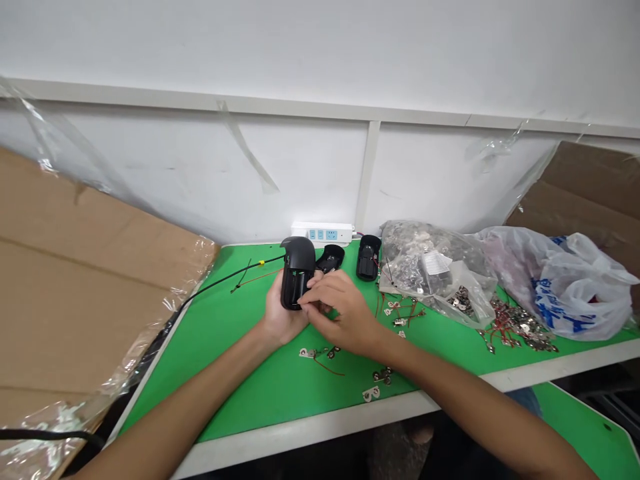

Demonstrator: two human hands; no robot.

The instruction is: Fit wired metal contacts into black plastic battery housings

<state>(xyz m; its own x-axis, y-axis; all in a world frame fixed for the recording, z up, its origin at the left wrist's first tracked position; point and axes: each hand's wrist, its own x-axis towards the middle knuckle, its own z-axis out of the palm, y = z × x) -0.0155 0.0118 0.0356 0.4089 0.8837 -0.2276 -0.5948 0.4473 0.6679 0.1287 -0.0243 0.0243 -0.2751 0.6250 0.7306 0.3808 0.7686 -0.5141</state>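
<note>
Centre frame, the left hand [280,320] clasps a black moulded plastic shell [297,272], seemingly light and rigid, by its sides. The right hand [344,312] touches its cavity; I cannot tell its grip.

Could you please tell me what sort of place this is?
Probably a small electronics assembly bench: a green work mat, a bag of metal parts beside loose wired contacts, and a black plastic housing held in the left hand, the right hand touching it.
</note>
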